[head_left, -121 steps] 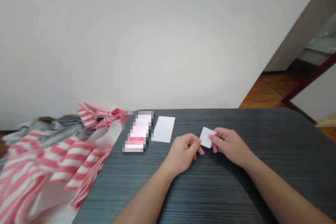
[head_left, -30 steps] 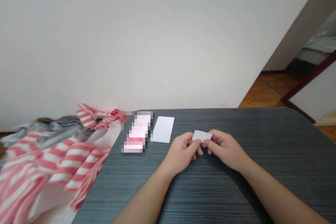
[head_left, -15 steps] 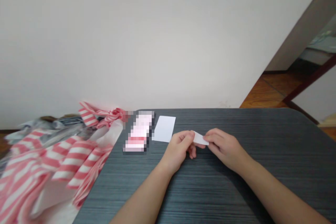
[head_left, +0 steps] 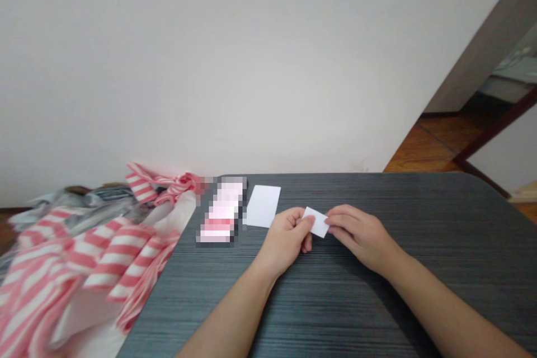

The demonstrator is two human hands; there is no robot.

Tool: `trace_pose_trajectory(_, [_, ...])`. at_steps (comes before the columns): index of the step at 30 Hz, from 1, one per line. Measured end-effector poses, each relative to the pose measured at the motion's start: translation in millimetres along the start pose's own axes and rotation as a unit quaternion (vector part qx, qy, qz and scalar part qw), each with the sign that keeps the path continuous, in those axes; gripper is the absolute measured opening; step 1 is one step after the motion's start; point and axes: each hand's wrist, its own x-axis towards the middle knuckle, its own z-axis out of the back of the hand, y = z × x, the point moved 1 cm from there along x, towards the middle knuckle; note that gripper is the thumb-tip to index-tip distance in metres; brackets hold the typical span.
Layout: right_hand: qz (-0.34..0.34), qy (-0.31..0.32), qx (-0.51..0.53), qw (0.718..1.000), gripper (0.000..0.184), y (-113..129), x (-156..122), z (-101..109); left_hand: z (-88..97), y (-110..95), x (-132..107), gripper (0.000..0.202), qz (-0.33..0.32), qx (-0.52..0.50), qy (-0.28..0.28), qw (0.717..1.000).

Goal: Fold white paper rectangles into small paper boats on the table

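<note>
A small white piece of paper (head_left: 318,222) is held between my two hands above the dark table, its flat face turned up towards me. My left hand (head_left: 289,235) pinches its left side, thumb on top and fingers curled beneath. At its right edge, my right hand (head_left: 356,232) grips the paper with the fingertips. A larger white sheet (head_left: 263,206) lies flat on the table just beyond my left hand.
The dark wood-grain table (head_left: 335,302) spreads under both arms. A pixelated, phone-like pink and white object (head_left: 222,210) lies left of the sheet. Pink-and-white striped cloth (head_left: 113,251) is heaped beside the table's left edge. A pale wall (head_left: 268,67) rises behind.
The small paper has tilted, so more of its face shows now. My left thumb rests on top of it, and my right fingers have shifted slightly along its edge.
</note>
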Motion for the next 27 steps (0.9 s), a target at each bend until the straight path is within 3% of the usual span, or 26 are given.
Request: trace_pose_trajectory(27, [-0.141,-0.030,0.099,0.985,0.009,6.2,1.3,-4.7,-2.6,0.4,1.3,0.022,-0.007,0.003,0.039,0.999])
